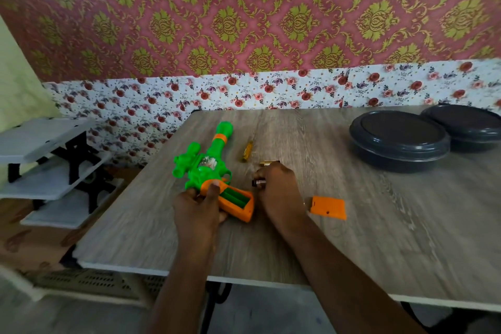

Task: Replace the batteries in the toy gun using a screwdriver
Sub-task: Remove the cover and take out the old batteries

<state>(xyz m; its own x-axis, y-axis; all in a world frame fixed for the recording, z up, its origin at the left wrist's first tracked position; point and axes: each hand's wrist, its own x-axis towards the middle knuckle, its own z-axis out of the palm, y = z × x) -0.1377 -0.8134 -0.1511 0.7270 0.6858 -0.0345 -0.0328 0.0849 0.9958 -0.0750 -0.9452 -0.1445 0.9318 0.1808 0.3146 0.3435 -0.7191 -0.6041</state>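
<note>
Currently toy gun (206, 168) lies flat on wood-grain table (352, 238), green barrel pointing away from the person, orange grip nearest. Left hand (198, 211) grips the orange grip, fingers curled round it, thumb across its top edge. Battery compartment (236, 197) in the grip is uncovered, green inside. Right hand (280, 192) sits just right of the grip, fingers curled, pinching a battery (257, 183) whose dark end pokes out toward the gun. Second battery (267, 163), gold, on the table just beyond that hand. Screwdriver (248, 151) with yellow handle lies beside the barrel, untouched. Orange battery cover (328, 207) flat on table, right of the right wrist. Two dark round lidded containers (398, 141) far right, white shelf unit (46, 144) off the table's left
</note>
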